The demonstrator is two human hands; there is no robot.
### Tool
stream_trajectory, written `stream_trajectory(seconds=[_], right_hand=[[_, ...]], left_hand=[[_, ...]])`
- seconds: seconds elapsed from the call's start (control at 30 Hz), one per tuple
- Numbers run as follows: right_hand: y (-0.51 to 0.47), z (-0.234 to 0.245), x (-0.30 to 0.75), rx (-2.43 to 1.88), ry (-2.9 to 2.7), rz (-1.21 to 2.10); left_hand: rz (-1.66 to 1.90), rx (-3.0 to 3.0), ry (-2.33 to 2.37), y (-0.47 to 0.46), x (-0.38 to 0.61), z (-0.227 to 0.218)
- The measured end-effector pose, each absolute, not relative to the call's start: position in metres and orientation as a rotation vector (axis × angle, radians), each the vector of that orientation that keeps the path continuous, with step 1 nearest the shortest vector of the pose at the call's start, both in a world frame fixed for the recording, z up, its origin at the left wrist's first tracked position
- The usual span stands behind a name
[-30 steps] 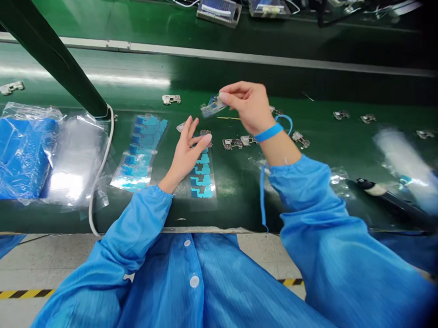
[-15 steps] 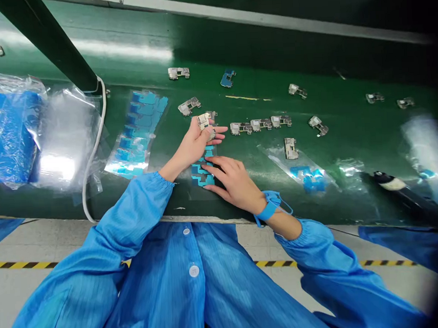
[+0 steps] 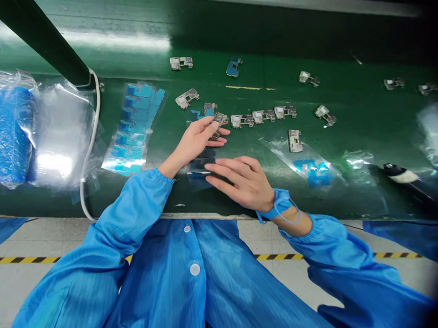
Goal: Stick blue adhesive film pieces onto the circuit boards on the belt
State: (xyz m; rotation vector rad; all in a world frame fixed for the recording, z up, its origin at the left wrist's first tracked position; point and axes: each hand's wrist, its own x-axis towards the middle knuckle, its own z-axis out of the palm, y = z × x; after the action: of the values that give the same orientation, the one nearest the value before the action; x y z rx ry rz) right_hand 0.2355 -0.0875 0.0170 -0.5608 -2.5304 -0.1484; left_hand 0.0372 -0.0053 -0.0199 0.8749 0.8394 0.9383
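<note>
Left grip [image 3: 194,143] closed narrow, pinching a small silver circuit board [image 3: 219,119] at the fingertips, low over the green conveyor belt [image 3: 212,42]! Right grip [image 3: 242,180] has pulled back from where it pressed a moment ago, now open and wide over a clear plastic film strip [image 3: 199,175]. The blue stickers seen on that strip earlier no longer show there, and the fingers hide part of it. A blue sticker piece [image 3: 201,114] sits just above the left fingertips, partly hidden. Over at the left edge, a clear plastic bag [image 3: 16,79] holds blue packing [image 3: 4,136], its contents too wrapped to make out. To the right, a clear sleeve [image 3: 280,146] holds blue pieces [image 3: 313,173].
</note>
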Motion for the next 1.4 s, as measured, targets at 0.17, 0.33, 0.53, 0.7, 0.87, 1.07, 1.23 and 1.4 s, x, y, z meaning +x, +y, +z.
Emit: stream_trajectory(seconds=[0.17,0.33,0.53,0.7,0.87,1.07,1.23,1.4], right_hand=[[-0.083,0.049,0.235,-0.621,-2.409,0.329],[-0.028,0.032,0.230,-0.958,-1.726,0.846],[0.004,-0.003,0.224,-1.063,-1.349,1.216],[0.001,-0.009,0.230,-1.072,-1.435,1.204],[0.000,-0.001,0.240,-1.092,-1.537,1.030],[-0.001,-0.001,0.246,-1.116,-1.678,0.902],[0.004,-0.001,0.250,-1.130,-1.609,0.871],[0.003,0.007,0.249,-1.054,-1.521,1.059]], left_hand=[[0.964,0.930,0.761,-0.006,0.032,-0.018],[1.054,0.989,0.766,-0.006,0.029,-0.019],[1.165,1.010,0.829,-0.008,0.031,-0.014],[1.227,1.112,0.966,-0.011,0.032,-0.009],[1.272,1.133,1.009,-0.011,0.031,-0.005],[1.311,1.248,0.938,-0.003,0.030,-0.026],[1.240,1.272,0.874,0.006,0.025,-0.051],[1.227,1.256,0.874,0.006,0.022,-0.046]])
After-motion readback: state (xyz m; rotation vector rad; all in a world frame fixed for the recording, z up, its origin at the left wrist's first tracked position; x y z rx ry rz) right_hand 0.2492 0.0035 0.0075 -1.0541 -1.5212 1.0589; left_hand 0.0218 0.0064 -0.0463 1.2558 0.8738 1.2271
